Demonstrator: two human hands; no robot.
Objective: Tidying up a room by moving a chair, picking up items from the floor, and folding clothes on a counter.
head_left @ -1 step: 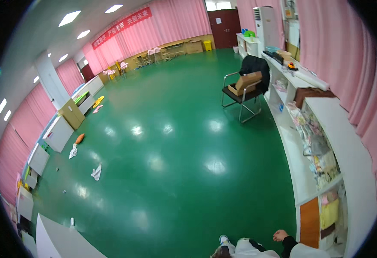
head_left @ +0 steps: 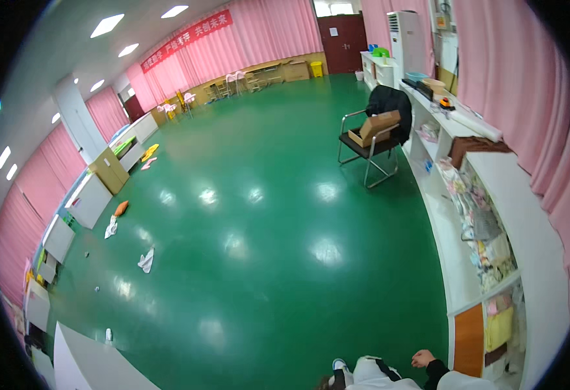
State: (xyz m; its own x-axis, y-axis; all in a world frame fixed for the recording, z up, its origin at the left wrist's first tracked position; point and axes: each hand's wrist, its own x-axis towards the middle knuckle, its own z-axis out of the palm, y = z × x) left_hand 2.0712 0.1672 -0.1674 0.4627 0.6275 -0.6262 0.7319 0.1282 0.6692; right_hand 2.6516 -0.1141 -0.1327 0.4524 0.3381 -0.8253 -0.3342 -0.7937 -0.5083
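My right hand (head_left: 422, 358) hangs low at the lower edge, coming out of a dark cuff. Its fingers look curled in, and nothing shows in them. Closest to it is the white shelf unit on the right, with an orange-brown panel (head_left: 469, 339) at its near end; the hand appears apart from it. My left hand is not in view. Folded cloths (head_left: 483, 218) fill the shelf unit's compartments, and a yellow cloth (head_left: 499, 329) lies in the nearest one.
A metal-framed chair (head_left: 369, 146) bears an open cardboard box (head_left: 377, 128) and a dark garment (head_left: 389, 104). A white cloth (head_left: 145, 260), another white cloth (head_left: 111, 227) and an orange cushion-like thing (head_left: 121, 208) lie on the green floor (head_left: 265, 214). White cabinets (head_left: 91, 200) line the left side.
The view has shifted very slightly, so the chair and shelves sit a little further right. My right hand stays low beside the shelf unit.
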